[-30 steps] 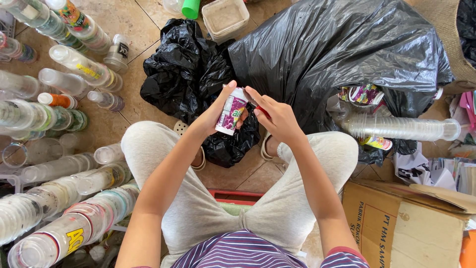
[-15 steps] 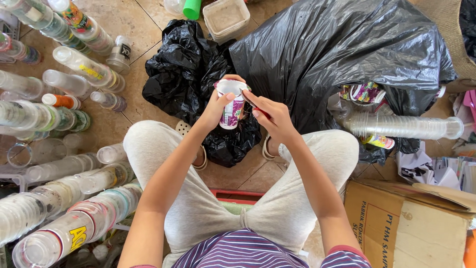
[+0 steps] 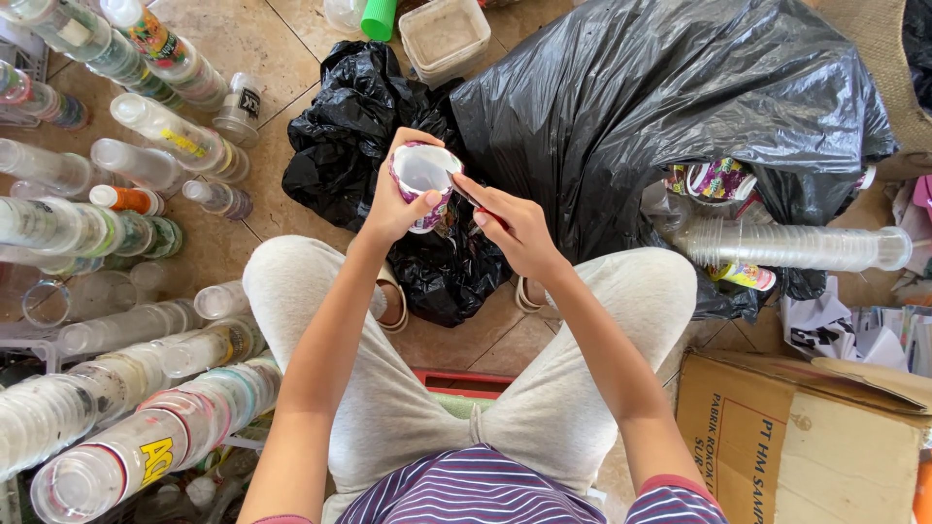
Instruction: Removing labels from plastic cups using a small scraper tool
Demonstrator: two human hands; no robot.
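Tilted up now, the cup (image 3: 424,184) shows its open white mouth to the camera, where half a second back it stood more side-on with its printed wall showing. One cup is in hand, and the left hand (image 3: 393,199) grasps it by the wall, thumb on the near rim, fingers wrapped behind. Its long axis runs from the palm up toward the lens. Just right of it, the right hand (image 3: 515,228) pinches one thin dark-and-red tool (image 3: 473,202), whose tip lies against the cup's right rim. So the cup sits left of the right hand, touching the tool, and the left hand is the nearer one, already on it.

Below them, two knees in grey trousers spread apart, over a tiled floor (image 3: 252,126). One cardboard box (image 3: 801,437) sits at near right. At left lie long nested rows of clear cups (image 3: 146,437), too many to count. Farther out, two black bags: a small crumpled one (image 3: 340,146) behind the cup, and a big one (image 3: 660,97) to the right, with one clear cup stack (image 3: 791,245) against it. Farthest, one beige tub (image 3: 444,37) and one green cup (image 3: 379,17).
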